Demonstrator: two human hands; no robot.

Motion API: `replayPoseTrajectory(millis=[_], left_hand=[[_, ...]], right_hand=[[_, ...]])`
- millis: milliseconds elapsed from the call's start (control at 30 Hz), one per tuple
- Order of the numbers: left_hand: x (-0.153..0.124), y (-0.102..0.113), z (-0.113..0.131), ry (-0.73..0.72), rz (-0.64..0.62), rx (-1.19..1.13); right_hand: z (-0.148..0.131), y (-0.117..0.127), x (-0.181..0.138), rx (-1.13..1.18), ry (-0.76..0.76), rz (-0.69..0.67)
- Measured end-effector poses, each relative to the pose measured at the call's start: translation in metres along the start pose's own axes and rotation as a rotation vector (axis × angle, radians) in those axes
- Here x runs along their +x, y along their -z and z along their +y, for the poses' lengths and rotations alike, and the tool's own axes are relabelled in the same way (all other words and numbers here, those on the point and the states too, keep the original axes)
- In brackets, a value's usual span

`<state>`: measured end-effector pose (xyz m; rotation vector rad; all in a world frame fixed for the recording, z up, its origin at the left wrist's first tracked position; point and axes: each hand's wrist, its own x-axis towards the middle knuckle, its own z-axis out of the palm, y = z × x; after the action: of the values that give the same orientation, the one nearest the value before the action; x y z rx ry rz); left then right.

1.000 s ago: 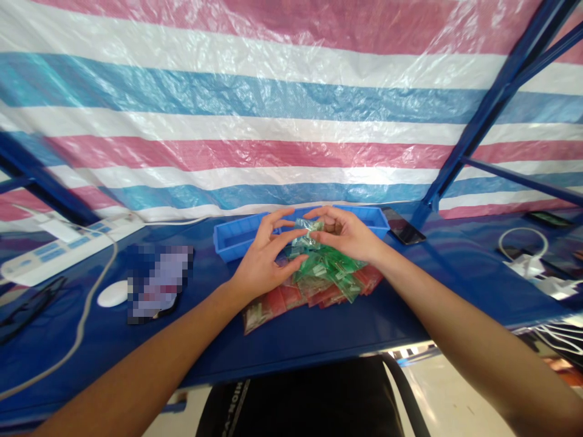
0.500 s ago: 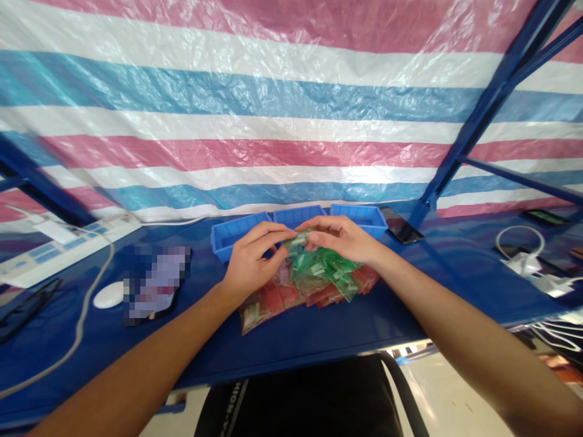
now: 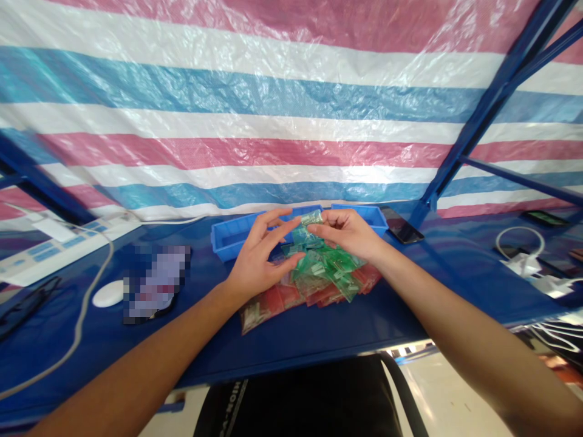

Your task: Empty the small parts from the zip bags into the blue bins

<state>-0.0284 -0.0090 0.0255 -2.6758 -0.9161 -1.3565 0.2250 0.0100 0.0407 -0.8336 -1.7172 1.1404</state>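
Observation:
A heap of small green and red plastic bags (image 3: 319,282) lies on the blue table (image 3: 319,334) in front of me. My right hand (image 3: 348,233) pinches one small green bag (image 3: 310,220) by its top and holds it above the heap. My left hand (image 3: 259,258) is beside it with fingers spread, its fingertips close to the same bag and its palm over the left part of the heap. Behind the hands stands a row of blue plastic trays (image 3: 230,233).
A white mouse (image 3: 108,294) and a blurred-out object (image 3: 155,280) lie to the left, with a power strip (image 3: 50,249) and a cable behind. A dark phone (image 3: 401,227) lies right of the trays, white chargers (image 3: 528,264) farther right. A striped tarp (image 3: 273,109) hangs behind.
The hands, which worked together on a green bag low over the heap, have lifted slightly. The left fingers have opened, and the right hand alone now pinches the bag.

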Motion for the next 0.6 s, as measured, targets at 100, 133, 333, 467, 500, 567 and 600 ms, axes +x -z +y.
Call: replayPoseTrajectory(millis=[100,133,333,467,500,567,600], left_hand=[[0.003,-0.001,-0.002,-0.109,0.009,0.045],[0.003,-0.001,-0.003,-0.144,0.017,0.066],[0.006,0.005,-0.006,-0.293,0.096,0.130],[0.007,0.009,-0.004,-0.268,0.122,0.076],[0.007,0.009,-0.003,-0.253,0.119,0.060],[0.007,0.010,-0.001,-0.218,0.116,0.041],[0.007,0.010,0.000,-0.198,0.125,0.038]], right_hand=[[-0.002,-0.001,0.000,0.126,-0.085,-0.059],[-0.002,-0.002,-0.001,0.160,-0.113,-0.083],[-0.003,-0.003,-0.006,0.200,-0.156,-0.187],[-0.006,-0.003,-0.006,0.208,-0.166,-0.191],[-0.007,-0.003,-0.005,0.212,-0.163,-0.163],[-0.007,-0.003,-0.003,0.217,-0.126,-0.098],[-0.007,-0.003,-0.002,0.211,-0.089,-0.070]])
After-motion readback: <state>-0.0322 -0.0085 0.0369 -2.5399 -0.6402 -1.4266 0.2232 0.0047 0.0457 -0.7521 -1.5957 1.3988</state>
